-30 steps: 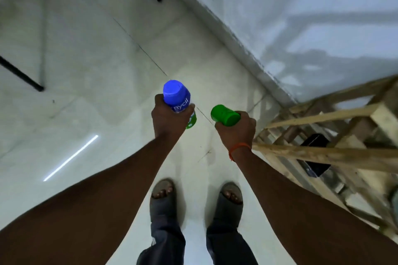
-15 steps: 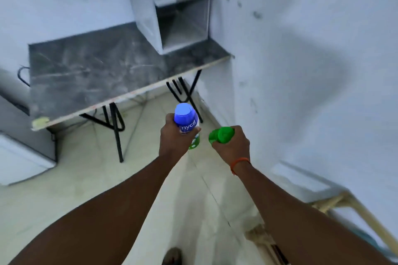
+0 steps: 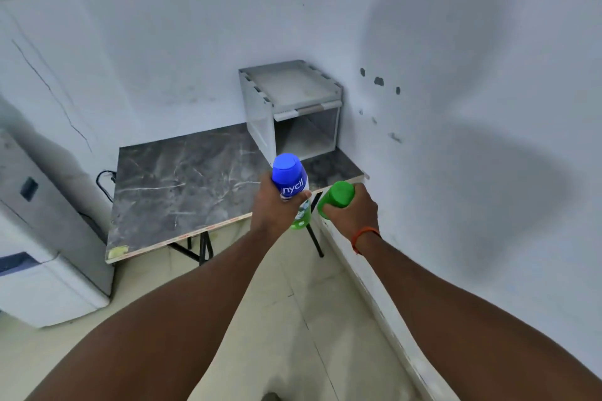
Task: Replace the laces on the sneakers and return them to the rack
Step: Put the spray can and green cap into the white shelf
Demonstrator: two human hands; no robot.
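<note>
1. Currently, the left hand grips a blue-capped bottle upright.
2. The right hand grips a green bottle just beside it.
3. Both are near the marble-top table's near right corner; a grey shelf unit stands on its far right.

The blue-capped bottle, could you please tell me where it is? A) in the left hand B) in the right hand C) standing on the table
A: the left hand grips the blue-capped bottle, while the right hand holds a green bottle.
</note>
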